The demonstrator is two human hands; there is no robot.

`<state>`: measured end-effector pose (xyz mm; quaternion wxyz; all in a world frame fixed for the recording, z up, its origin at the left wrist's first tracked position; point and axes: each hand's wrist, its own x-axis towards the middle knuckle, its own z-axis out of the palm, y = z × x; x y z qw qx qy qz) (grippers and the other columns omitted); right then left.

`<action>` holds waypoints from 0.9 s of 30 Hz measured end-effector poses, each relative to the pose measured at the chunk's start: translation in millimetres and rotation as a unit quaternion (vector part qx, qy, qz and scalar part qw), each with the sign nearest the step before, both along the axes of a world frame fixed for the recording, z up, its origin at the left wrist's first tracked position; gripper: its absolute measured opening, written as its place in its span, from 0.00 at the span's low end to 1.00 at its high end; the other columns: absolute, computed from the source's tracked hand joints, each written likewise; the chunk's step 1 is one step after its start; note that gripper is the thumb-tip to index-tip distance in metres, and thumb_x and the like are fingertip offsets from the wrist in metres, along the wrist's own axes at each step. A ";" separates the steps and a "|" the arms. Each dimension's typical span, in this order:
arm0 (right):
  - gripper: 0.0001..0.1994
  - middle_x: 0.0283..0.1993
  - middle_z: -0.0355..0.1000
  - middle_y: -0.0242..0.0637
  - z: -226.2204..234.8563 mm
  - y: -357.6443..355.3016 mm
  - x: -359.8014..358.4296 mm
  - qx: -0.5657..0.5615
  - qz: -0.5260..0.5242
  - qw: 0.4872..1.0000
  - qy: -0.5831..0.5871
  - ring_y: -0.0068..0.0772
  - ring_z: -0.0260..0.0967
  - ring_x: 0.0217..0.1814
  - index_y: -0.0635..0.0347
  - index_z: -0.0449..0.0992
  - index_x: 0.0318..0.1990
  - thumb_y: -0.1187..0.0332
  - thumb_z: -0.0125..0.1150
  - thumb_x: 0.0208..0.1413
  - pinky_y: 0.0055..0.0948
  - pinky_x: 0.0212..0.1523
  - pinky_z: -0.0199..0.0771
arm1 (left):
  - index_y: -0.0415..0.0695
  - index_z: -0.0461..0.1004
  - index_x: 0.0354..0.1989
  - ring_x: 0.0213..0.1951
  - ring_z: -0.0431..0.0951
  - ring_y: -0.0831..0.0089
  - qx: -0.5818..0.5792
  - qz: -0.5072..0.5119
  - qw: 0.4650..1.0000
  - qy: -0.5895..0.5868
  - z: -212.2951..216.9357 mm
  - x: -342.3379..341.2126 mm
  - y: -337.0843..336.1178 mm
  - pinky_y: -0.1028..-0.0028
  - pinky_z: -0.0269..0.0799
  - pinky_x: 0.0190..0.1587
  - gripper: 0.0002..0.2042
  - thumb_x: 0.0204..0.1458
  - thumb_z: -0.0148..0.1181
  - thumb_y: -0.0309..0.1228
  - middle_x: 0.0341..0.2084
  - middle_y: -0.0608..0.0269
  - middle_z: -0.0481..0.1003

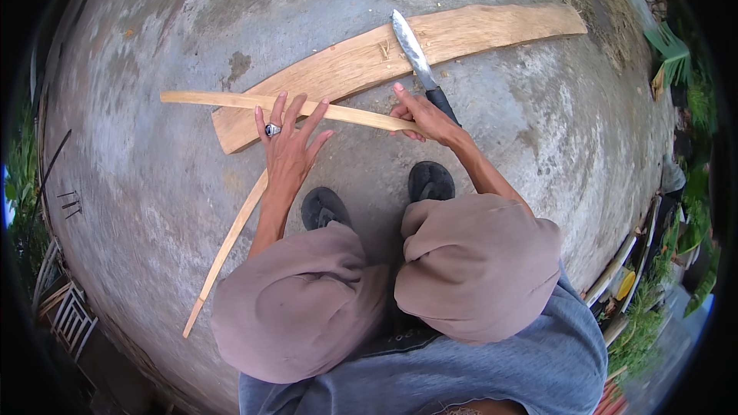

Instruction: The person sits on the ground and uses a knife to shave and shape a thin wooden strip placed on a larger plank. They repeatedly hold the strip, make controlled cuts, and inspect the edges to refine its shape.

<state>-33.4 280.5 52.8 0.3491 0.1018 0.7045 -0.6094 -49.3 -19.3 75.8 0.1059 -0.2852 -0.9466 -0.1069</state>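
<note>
A long, pale wooden strip (355,115) runs crosswise in front of me, over the near left end of a thick wooden plank (492,27). My right hand (424,117) is closed on the strip's right end, thumb raised and fingers curled beneath it. Spread fingers of my left hand (292,138), which wears a ring with a dark stone, rest across the strip's middle without wrapping round it. A knife (413,50) lies across the plank, blade pointing away; its black handle (441,103) is beside my right hand and partly hidden by it.
Another thin wooden strip (223,257) lies on the concrete floor (569,131), left of my legs and partly under my left arm. Small wood shavings (384,50) dot the plank. My sandalled feet (327,207) stand near the plank. Plants (696,100) line the right edge.
</note>
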 end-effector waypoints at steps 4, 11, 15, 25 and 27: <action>0.43 0.20 0.71 0.40 -1.8 7.8 -8.7 0.125 -0.086 0.981 0.122 0.37 0.70 0.27 0.67 0.82 0.30 0.34 0.33 0.71 0.39 0.34 0.71 | 0.65 0.81 0.60 0.47 0.74 0.61 0.032 0.008 0.994 -0.102 -9.9 10.8 -10.0 0.59 0.73 0.49 0.24 0.52 0.73 0.40 0.40 0.62 0.72; 0.26 0.50 0.74 0.53 -43.2 34.4 7.1 0.398 -0.223 0.838 0.300 0.57 0.74 0.51 0.64 0.77 0.54 0.47 0.54 0.68 0.51 0.53 0.73 | 0.57 0.82 0.59 0.34 0.76 0.59 0.132 0.188 0.953 -0.196 -54.0 36.5 -21.5 0.60 0.71 0.40 0.21 0.56 0.72 0.38 0.32 0.59 0.73; 0.30 0.50 0.71 0.56 -62.1 24.8 41.3 0.481 -0.132 0.833 0.241 0.62 0.73 0.53 0.62 0.72 0.60 0.48 0.66 0.59 0.54 0.52 0.74 | 0.54 0.81 0.59 0.36 0.78 0.57 0.150 0.202 0.939 -0.234 -70.9 45.7 -15.2 0.59 0.72 0.41 0.21 0.57 0.70 0.40 0.33 0.55 0.75; 0.21 0.47 0.70 0.55 -63.8 17.2 43.6 0.352 -0.191 0.886 0.235 0.60 0.71 0.50 0.65 0.71 0.49 0.62 0.69 0.55 0.49 0.51 0.71 | 0.61 0.78 0.64 0.38 0.79 0.49 0.121 0.212 0.933 -0.263 -56.9 29.4 9.4 0.57 0.73 0.42 0.23 0.59 0.67 0.46 0.34 0.51 0.77; 0.21 0.47 0.71 0.55 -56.3 13.2 41.9 0.343 -0.199 0.889 0.231 0.59 0.72 0.50 0.64 0.71 0.49 0.62 0.69 0.55 0.49 0.50 0.71 | 0.62 0.76 0.65 0.38 0.79 0.49 0.112 0.209 0.933 -0.270 -59.0 29.4 18.2 0.56 0.73 0.43 0.23 0.60 0.65 0.48 0.34 0.50 0.77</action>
